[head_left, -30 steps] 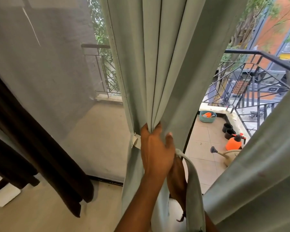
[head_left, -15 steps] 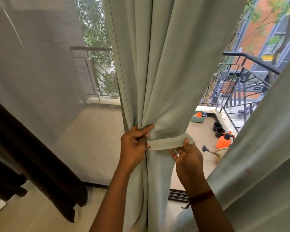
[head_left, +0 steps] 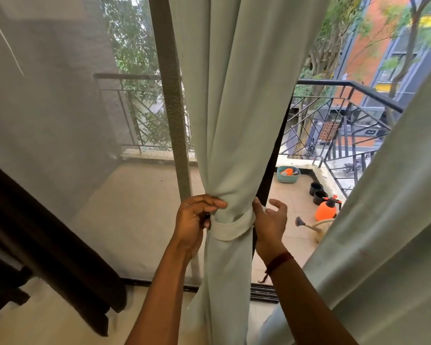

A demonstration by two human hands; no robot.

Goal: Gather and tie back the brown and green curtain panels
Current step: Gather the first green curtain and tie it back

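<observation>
- The green curtain [head_left: 234, 120] is gathered into one bundle at mid-frame, in front of the door frame. Its top and hem are cut off by the picture's edges.
- A band [head_left: 230, 229] of the same cloth is wrapped across the front of the bundle. Both its ends pass out of sight beside the hands, so its fastening cannot be told.
- The left hand [head_left: 193, 220] is curled at the bundle's left edge, with the folds pinched between fingertips and thumb just above the band. Whether the band's end is held as well cannot be made out.
- The right hand [head_left: 269, 220] is released: its thumb is laid against the bundle's right edge, and its fingers are spread loosely, apart from the cloth.
- A red thread [head_left: 280, 260] is worn on the right wrist.
- The brown curtain [head_left: 47, 245] is seen slanting across the lower left. Its upper part is cut off by the left edge, and whether it is tied cannot be told.
- A second green panel [head_left: 383, 220] fills the right side, close and blurred, and a watering can [head_left: 320, 224] is partly hidden by it.
- The left half of the balcony is dimmed by a mesh screen [head_left: 60, 133].
- Beyond the bundle, under the railing [head_left: 346, 83], a tub [head_left: 288, 174], two black pots [head_left: 319, 196] and an orange sprayer [head_left: 325, 210] are seen. The tub's contents are too small to name.
</observation>
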